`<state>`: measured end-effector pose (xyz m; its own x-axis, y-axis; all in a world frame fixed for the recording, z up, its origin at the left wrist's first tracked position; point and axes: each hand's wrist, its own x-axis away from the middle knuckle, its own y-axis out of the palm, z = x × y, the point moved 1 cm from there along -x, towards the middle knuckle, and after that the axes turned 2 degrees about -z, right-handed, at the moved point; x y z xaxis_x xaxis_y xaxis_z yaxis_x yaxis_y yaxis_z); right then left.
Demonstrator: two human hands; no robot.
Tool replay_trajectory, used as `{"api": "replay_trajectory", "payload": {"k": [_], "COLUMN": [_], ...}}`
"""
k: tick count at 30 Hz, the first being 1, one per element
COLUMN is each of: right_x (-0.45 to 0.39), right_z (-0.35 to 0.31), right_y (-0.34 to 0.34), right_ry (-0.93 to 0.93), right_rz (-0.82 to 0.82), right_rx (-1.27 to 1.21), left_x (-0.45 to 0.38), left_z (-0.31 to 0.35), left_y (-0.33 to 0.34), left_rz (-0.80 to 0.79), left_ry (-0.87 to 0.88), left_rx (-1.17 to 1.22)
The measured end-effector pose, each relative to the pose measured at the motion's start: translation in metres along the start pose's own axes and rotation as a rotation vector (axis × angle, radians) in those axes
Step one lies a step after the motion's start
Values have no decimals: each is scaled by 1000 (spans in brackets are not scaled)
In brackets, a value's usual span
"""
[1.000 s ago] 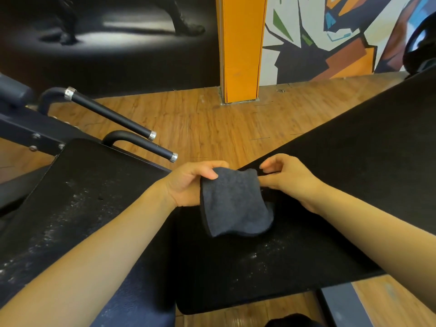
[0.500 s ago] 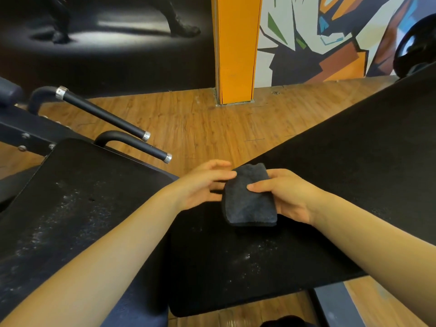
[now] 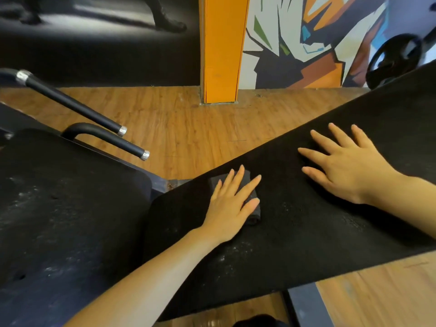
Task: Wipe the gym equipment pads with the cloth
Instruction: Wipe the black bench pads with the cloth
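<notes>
1. The left hand (image 3: 232, 206) lies flat with straight fingers, pressing the folded dark cloth (image 3: 253, 204) onto the long black pad (image 3: 306, 232).
2. The cloth sits near the pad's narrow end, toward 10 o'clock on it, mostly hidden under the palm.
3. The right hand (image 3: 346, 166) rests flat, fingers spread, on the same pad at 2 o'clock from the cloth, well apart.
4. A second black pad (image 3: 59, 208), dusted white, lies at 9 o'clock.

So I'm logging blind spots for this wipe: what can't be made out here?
Head view only:
- cloth: mostly hidden under the left hand.
- long pad: far end cut by the right edge.
- weight plate: blurred.
- left pad: cut by the left edge.
</notes>
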<state>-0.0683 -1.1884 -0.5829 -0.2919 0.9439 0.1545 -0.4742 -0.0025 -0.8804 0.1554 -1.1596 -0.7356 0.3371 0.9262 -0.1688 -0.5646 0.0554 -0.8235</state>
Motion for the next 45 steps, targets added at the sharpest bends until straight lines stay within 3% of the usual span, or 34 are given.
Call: {"api": "replay_trajectory", "payload": {"k": [6, 12, 18, 23, 25, 31, 38, 45], "right_x": [2, 11, 8, 11, 8, 7, 7, 10], "right_z": [22, 33, 34, 31, 32, 33, 32, 33], "right_y": [15, 16, 19, 23, 22, 26, 24, 23], "right_ry": [62, 55, 45, 45, 53, 36, 43, 19], "right_rz": [2, 8, 18, 38, 60, 60, 98, 120], "right_rx": [0, -28, -54, -39, -44, -29, -53, -87], "left_x": [19, -33, 28, -75, -104, -23, -131, -52], "left_z": [5, 13, 39, 57, 62, 75, 91, 95], "left_y": [10, 3, 6, -2, -5, 10, -8, 4], "left_rz": [48, 152, 75, 194, 220, 140, 213, 107], "left_ry": [-34, -214, -34, -123, -147, 30, -99, 59], "left_rx": [-38, 54, 146, 242, 171, 102, 134, 201]}}
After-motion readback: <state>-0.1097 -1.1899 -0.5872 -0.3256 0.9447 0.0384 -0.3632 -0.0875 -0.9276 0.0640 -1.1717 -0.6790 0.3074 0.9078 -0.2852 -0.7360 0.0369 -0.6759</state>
